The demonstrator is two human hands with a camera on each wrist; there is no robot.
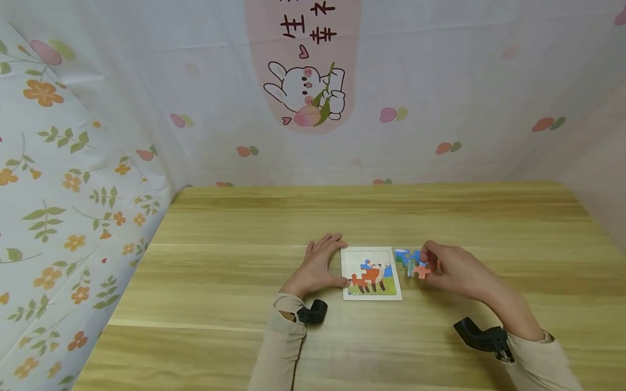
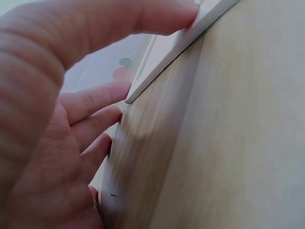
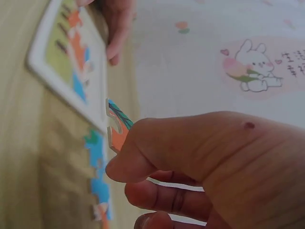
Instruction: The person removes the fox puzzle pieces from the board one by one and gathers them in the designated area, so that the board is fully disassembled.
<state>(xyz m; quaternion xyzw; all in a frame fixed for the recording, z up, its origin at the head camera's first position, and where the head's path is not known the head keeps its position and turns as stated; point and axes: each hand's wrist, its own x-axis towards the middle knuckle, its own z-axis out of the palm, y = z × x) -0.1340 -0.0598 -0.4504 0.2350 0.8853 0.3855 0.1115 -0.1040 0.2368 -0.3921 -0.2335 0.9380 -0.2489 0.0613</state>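
**Jigsaw board braced on the left, one piece pinched on the right**

Head view: White-framed jigsaw board point(image 1: 359, 257) lies flat on the wooden table point(image 1: 235, 260), between the two hands. Near-square, no long axis that I can call. An orange fox-like animal fills the near and right parts; the far-left part is bare. Left hand point(image 1: 320, 266) at the board's left edge, thumb apart from the fingers — thumb at the near part of that edge, fingers around the far-left corner. Loose blue pieces point(image 1: 402, 256) lie just right of the board's far half. Right hand point(image 1: 455, 269) is to the right of those, fingertips drawn together. Relation that counts, in my judgement: board lies left of the right hand, loose pieces between, and the bare area sits on the board's far-left side. Left hand is nearer the board; right hand nearer the pieces.

Left wrist view: Thumb rests on the frame; forefinger tip meets the corner; fingers fairly straight and spread, gripping nothing loose.

Right wrist view: Thumb and finger pinch an orange piece point(image 3: 118, 139) with a dark green and blue band, its notched edge exposed — whether fully lifted off the table, cannot tell.
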